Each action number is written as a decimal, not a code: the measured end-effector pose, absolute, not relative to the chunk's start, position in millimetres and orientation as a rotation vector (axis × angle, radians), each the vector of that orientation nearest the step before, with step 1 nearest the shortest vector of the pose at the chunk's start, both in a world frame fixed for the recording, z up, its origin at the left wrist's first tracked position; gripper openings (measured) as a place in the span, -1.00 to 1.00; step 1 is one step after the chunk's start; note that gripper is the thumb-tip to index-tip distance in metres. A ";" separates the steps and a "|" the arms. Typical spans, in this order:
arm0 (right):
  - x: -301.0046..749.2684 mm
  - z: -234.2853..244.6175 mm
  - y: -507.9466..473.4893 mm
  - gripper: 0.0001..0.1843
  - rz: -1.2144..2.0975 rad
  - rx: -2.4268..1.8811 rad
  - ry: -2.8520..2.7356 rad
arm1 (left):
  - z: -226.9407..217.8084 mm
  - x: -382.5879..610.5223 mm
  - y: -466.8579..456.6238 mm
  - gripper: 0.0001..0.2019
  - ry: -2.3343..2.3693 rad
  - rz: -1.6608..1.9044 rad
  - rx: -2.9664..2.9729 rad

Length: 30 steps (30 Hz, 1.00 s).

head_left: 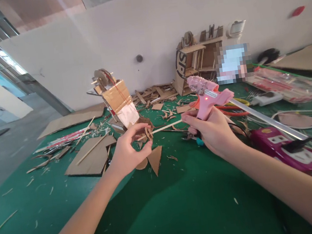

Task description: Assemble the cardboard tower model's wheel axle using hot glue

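Observation:
My left hand (131, 149) pinches small cardboard pieces (148, 133) between thumb and fingertips. A thin wooden stick (166, 127) passes through or against them; which, I cannot tell. My right hand (213, 130) is closed around the handle of a pink hot glue gun (207, 98), whose small orange light is lit. The stick's right end meets the fingers of this same hand. A clear glue stick (266, 119) juts from the gun's back. Just beyond my left hand stands a cardboard model (116, 95) with a round reel and red string on top.
A triangular cardboard scrap (155, 159) lies below my left hand, a larger cardboard sheet (88, 155) to the left. Cardboard offcuts (155, 93) line the wall near a cardboard shelf model (195, 63). A magenta power strip (291, 150) with cables sits at right.

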State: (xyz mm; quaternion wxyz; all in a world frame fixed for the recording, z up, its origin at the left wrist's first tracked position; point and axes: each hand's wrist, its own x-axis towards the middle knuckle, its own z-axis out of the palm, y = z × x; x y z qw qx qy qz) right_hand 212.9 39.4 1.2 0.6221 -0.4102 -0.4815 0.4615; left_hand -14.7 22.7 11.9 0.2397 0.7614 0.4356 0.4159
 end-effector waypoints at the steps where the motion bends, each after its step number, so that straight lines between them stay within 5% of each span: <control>1: 212.7 1.4 39.3 -0.74 1.058 -0.945 -1.102 | 10.4 -16.1 24.4 -0.64 1.169 1.141 2.081; 19: 209.7 -1.0 40.4 -0.66 0.970 -1.165 -1.196 | 11.8 -11.3 16.5 -0.54 1.115 1.648 2.406; 30: 210.0 -4.7 34.8 -0.72 0.867 -1.051 -1.338 | 11.5 -11.1 14.1 -0.43 1.191 1.624 2.648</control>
